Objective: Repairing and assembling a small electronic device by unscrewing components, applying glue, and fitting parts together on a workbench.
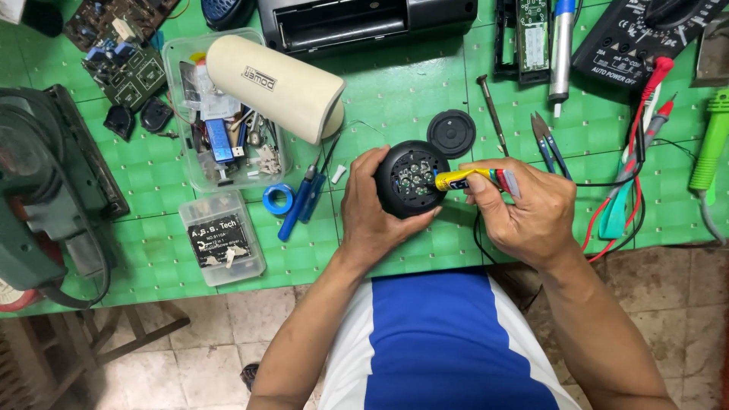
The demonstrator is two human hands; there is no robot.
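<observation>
- The left hand (377, 216) was closed around a round black housing (410, 179), cupping it from the left and below, with its open face turned up toward the camera.
- Inside that open face a small circuit board with several pale round parts showed.
- The right hand (524, 209) gripped a small yellow tube (472, 179) between thumb and fingers, held nearly level, its tip touching the inside of the housing at the right rim.
- The housing was held just above the near edge of the green gridded mat (425, 83), in front of the person's body.
- A round black cap (451, 134) lay on the mat just beyond the housing, close to but apart from it.
- A thin screwdriver (491, 111) lay beside the cap to its right, and small blue-handled cutters (548, 144) lay further right.
- A cream cylinder (276, 88) rested tilted across a clear plastic tub (176, 114) filled with small parts, to the left of the hands.
- A roll of blue tape (279, 199) and a blue-handled tool (300, 203) lay near the left hand.
- A small clear box (222, 238) with a black label sat by the mat's front edge.
- Red and black probe leads (644, 129) ran down the right side, well apart from the hands.
</observation>
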